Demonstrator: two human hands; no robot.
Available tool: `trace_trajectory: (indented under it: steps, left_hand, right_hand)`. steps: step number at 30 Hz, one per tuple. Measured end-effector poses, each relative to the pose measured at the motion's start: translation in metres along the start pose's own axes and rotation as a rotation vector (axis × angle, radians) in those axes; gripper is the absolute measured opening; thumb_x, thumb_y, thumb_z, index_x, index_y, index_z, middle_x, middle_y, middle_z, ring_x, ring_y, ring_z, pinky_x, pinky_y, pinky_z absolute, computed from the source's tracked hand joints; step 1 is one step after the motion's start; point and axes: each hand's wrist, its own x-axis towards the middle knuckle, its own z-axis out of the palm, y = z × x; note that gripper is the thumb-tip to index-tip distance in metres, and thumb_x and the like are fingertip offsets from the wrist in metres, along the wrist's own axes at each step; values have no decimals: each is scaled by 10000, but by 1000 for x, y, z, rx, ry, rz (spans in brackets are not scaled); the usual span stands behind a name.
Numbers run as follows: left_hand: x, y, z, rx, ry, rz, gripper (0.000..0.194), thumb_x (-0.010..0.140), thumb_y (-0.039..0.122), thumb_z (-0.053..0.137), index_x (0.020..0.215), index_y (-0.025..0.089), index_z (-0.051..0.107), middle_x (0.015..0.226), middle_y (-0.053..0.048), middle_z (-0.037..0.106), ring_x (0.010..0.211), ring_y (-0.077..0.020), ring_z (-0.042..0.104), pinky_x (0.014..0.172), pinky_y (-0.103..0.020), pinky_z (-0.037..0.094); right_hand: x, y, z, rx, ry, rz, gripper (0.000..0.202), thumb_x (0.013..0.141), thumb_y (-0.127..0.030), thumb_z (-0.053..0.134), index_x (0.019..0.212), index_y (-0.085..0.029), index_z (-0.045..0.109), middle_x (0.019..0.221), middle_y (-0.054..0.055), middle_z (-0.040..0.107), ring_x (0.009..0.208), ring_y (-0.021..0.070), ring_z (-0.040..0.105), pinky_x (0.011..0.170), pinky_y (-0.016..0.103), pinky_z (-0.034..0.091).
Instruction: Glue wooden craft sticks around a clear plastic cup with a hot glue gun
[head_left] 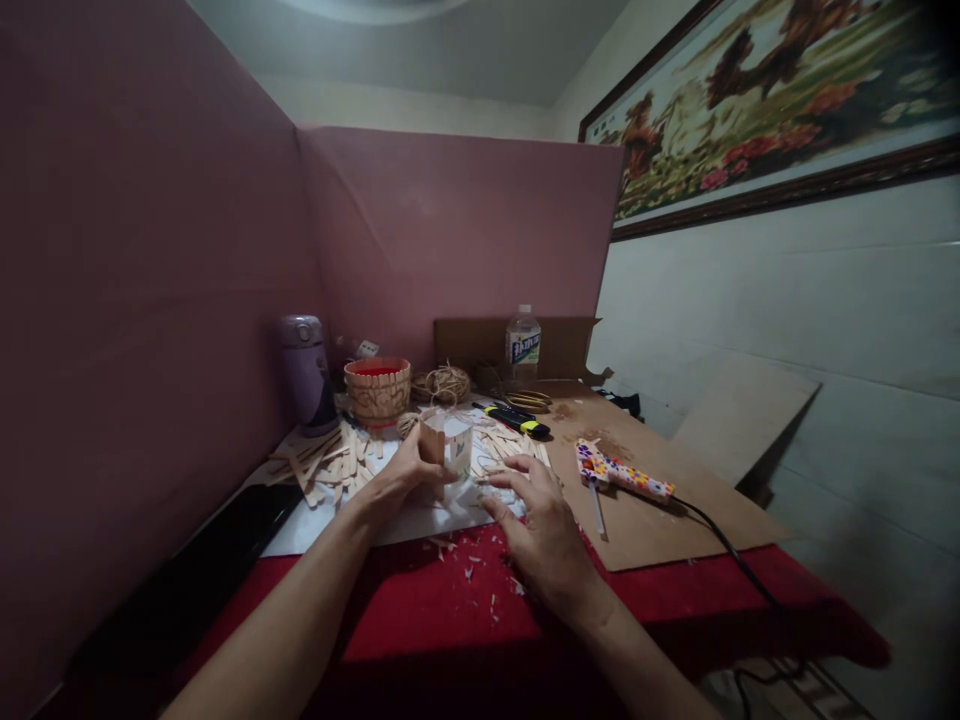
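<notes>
My left hand [403, 470] is closed round a paper cup [460, 452], which looks white with a printed pattern. Flat wooden craft sticks [432, 446] stand upright against the cup's left side, by my fingers. To the right of the cup, my right hand [541, 528] hangs with its fingers curved and apart, and nothing shows between them. Loose craft sticks [517, 446] lie just beyond my right fingertips. Another pile of craft sticks [346, 462] spreads over the white paper [292, 532] on the left.
A stick-covered pot [378, 392], twine balls [448, 384], a purple flask [307, 375] and a plastic bottle [523, 345] stand at the back. A yellow-black utility knife [517, 420] and scissors [529, 400] lie nearby. A corded, flowered glue gun [622, 475] rests on cardboard [675, 535] at right.
</notes>
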Motion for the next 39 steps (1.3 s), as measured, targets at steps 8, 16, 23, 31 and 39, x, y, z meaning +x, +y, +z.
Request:
trace_trajectory:
  steps: [8,16,23,31,39]
  left_hand:
    - [-1,1,1,-70,23,19,427,495,147,755,836,180,502,658,25,566,564,-118,495,548,-241,356]
    - [3,-5,0,-154,-61,-8,392,501,132,743,780,184,472,592,49,548,480,-96,472,497,-228,327]
    - [8,-10,0,-187,-17,14,436,496,166,780,868,156,552,742,4,604,644,-134,544,591,-239,390]
    - [10,-11,1,-207,76,2,472,463,176,838,870,131,603,730,-2,619,622,-125,530,560,-232,383]
    - [1,8,9,-470,94,-81,451,612,394,795,930,158,579,741,-6,608,637,-144,578,620,-288,508]
  right_hand:
    - [-1,1,0,-4,9,-9,152,809,-165,639,952,-160,689,1133,136,568,1114,284,521,964,475,424]
    - [-2,1,-1,-4,14,-18,148,805,-163,639,946,-175,684,1124,127,567,1095,282,528,948,483,433]
    - [-2,2,-1,-3,9,-21,145,809,-160,637,944,-172,689,1116,124,567,1094,276,522,958,466,424]
    - [-1,0,-2,-4,-1,-10,144,800,-159,656,939,-171,690,1103,123,571,1094,273,524,954,451,424]
    - [-1,-4,-5,77,102,-144,184,840,-183,615,1021,-180,652,1151,120,558,1123,251,523,979,440,428]
